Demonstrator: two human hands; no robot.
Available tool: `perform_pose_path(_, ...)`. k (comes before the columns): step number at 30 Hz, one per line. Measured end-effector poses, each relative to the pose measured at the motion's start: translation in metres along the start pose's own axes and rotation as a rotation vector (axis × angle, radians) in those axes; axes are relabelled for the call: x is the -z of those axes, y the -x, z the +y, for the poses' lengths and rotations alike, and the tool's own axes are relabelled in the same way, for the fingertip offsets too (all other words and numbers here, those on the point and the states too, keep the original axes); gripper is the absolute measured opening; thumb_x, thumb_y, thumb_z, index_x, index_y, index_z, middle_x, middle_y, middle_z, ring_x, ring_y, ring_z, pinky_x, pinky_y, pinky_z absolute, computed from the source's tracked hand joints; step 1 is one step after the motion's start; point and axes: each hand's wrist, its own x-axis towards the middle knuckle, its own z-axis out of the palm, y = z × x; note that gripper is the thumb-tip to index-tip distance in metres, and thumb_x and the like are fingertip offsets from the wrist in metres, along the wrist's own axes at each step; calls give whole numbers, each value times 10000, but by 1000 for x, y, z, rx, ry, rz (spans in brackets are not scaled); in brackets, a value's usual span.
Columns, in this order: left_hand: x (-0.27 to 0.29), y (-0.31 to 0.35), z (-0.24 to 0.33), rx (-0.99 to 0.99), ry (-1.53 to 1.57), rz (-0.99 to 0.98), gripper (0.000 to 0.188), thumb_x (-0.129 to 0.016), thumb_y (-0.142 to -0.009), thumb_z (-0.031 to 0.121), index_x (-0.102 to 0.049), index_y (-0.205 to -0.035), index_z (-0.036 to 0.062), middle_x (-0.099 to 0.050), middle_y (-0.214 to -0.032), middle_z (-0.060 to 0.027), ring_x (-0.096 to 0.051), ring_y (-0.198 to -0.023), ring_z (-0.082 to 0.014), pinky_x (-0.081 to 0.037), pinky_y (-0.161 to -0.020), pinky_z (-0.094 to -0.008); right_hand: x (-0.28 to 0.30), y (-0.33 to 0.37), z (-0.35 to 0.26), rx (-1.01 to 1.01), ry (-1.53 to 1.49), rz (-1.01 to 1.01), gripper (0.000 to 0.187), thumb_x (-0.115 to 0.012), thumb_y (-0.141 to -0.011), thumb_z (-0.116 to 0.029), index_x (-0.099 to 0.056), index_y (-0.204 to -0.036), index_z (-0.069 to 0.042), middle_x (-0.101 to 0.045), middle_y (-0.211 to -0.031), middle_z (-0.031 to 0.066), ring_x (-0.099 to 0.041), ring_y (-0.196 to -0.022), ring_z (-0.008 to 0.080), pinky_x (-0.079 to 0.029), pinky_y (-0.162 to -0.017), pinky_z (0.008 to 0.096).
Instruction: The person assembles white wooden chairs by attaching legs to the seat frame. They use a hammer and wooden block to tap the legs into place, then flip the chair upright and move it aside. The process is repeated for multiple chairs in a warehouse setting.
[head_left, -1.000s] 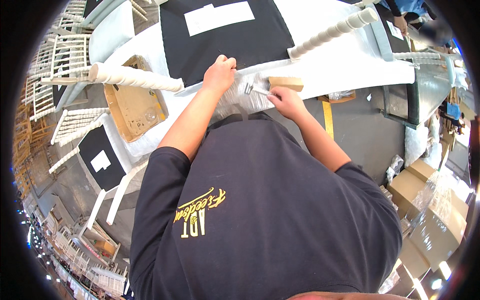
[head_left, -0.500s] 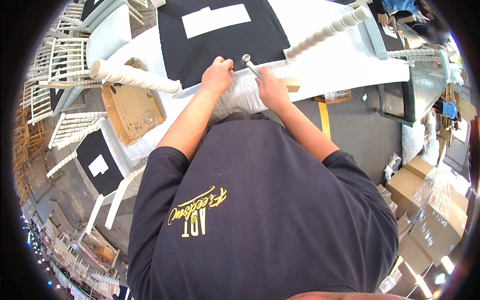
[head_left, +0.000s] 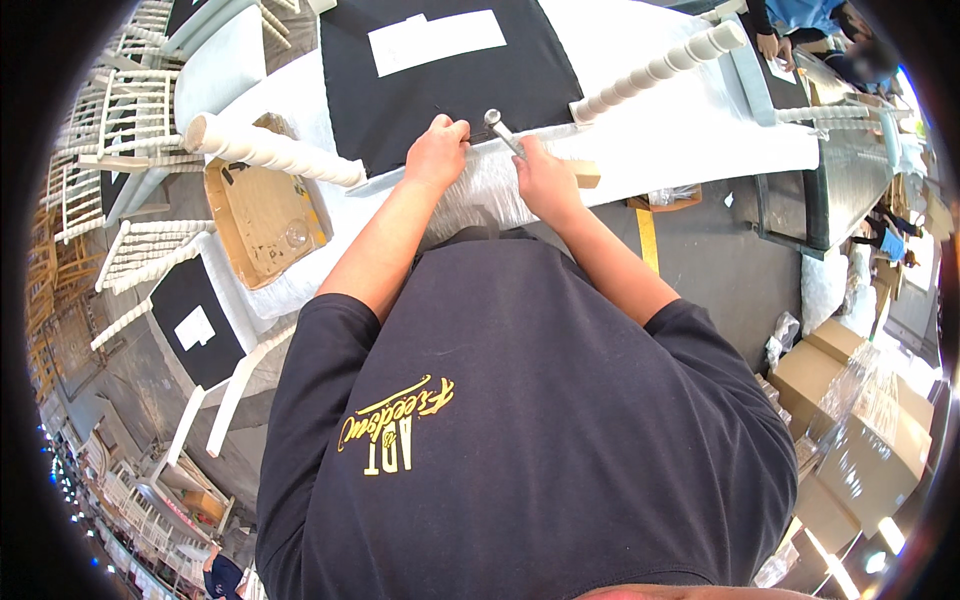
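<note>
An upturned chair seat with a black fabric underside (head_left: pixel 450 90) lies in front of me, its cream turned legs (head_left: pixel 275 153) sticking out to either side. My right hand (head_left: pixel 548 182) is wrapped round a hammer (head_left: pixel 506 131); the metal head points up and left over the seat's near edge, and the wooden handle end shows right of the fist. Close to the hammer head, my left hand (head_left: pixel 437 153) rests at the fabric's near edge with its fingers pinched. Whatever it pinches is too small to name.
A shallow cardboard box (head_left: pixel 262 215) with small bits stands left of the seat, on white padding. Another upturned chair (head_left: pixel 195 330) is at lower left, more chairs (head_left: pixel 140 110) beyond. Wrapped cartons (head_left: pixel 860 400) are stacked at right. A co-worker's hands (head_left: pixel 775 48) show at upper right.
Both hands and the hammer stay nearly where they were. The view has shifted slightly, and another person has come into sight at the lower left.
</note>
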Motion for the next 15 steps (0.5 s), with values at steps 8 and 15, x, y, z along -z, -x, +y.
perform_pose_path(8,-1,1,1,-12,-4,16,105,-708,-925,163,-664,-996,100,-641,-1044,-104,-691,-975,-344,-554,-836,-474,-4,12,-4,87,-128,154,292,-589,-1029,-174,-531,-1280,-36,-695,-1074,266,-672,-960,489,-509,-814,567)
perform_pose_path(15,0,2,1,-16,-4,24,103,-705,-927,169,-674,-1001,104,-641,-1045,-99,-693,-977,-339,-556,-833,-471,-25,13,18,55,-42,69,306,-577,-1027,-166,-529,-1294,-24,-703,-1096,262,-656,-1035,486,-507,-861,567)
